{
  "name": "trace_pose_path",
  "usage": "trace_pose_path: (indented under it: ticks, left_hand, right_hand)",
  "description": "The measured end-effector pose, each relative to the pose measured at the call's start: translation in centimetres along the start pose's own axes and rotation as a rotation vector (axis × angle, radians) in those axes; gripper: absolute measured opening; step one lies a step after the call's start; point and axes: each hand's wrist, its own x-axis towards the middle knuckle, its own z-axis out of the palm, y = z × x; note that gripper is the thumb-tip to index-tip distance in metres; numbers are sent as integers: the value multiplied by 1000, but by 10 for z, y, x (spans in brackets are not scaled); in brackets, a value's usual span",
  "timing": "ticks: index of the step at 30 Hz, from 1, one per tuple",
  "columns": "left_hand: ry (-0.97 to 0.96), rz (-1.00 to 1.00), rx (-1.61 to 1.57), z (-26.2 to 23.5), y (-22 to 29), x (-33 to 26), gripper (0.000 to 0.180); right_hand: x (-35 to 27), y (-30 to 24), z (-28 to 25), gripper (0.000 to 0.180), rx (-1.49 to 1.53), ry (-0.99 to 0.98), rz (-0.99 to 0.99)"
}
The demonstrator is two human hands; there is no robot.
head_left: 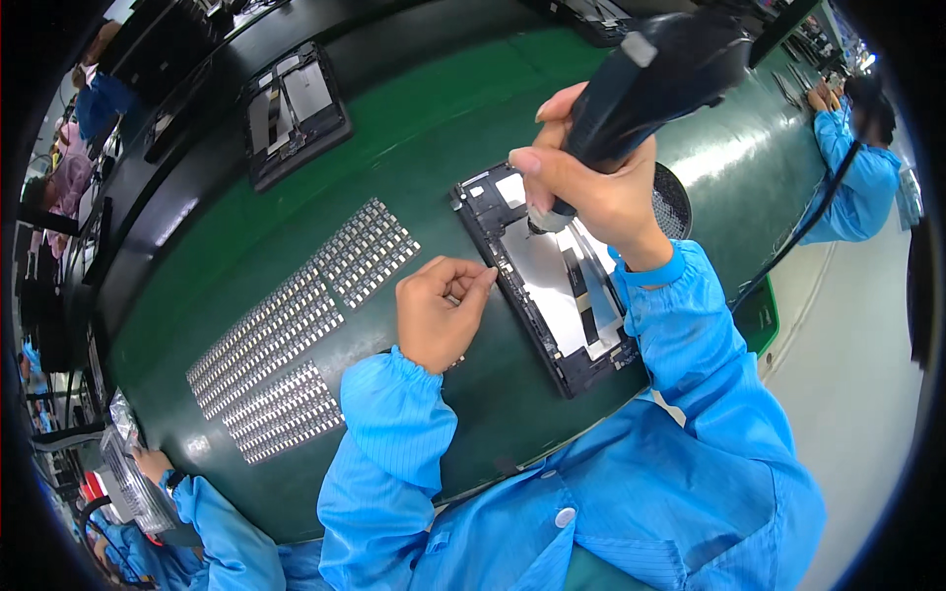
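Note:
An opened tablet point(539, 271) lies at a slant on the green mat in front of me, its black frame, silvery inner plate and dark ribbon cables exposed. My right hand point(603, 192) grips a black electric screwdriver point(645, 94) above it. The screwdriver's lower end points down over the tablet's upper part, where the hand partly hides the bit. My left hand point(440, 310) is closed in a pinch, thumb and forefinger tips at the tablet's left edge. Whatever those fingertips hold, if anything, is too small to make out.
Sheets of small circuit boards point(281, 325) lie left of my left hand. A round dark dish point(673, 202) stands behind my right wrist. Another opened tablet point(294, 113) rests at the far left. Co-workers in blue sleeves point(222, 522) sit at both sides; a black cable point(823, 202) hangs at right.

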Motion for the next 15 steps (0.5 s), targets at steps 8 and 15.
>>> trace_pose_path:
  ticks: [8, 15]
  left_hand:
    - [73, 205, -8, 1, 2, -4, 22]
    - [75, 279, -22, 4, -6, -2, 20]
  right_hand:
    - [-3, -11, 27, 36, 53, -137, -17]
    - [-4, -9, 34, 36, 23, -201, -123]
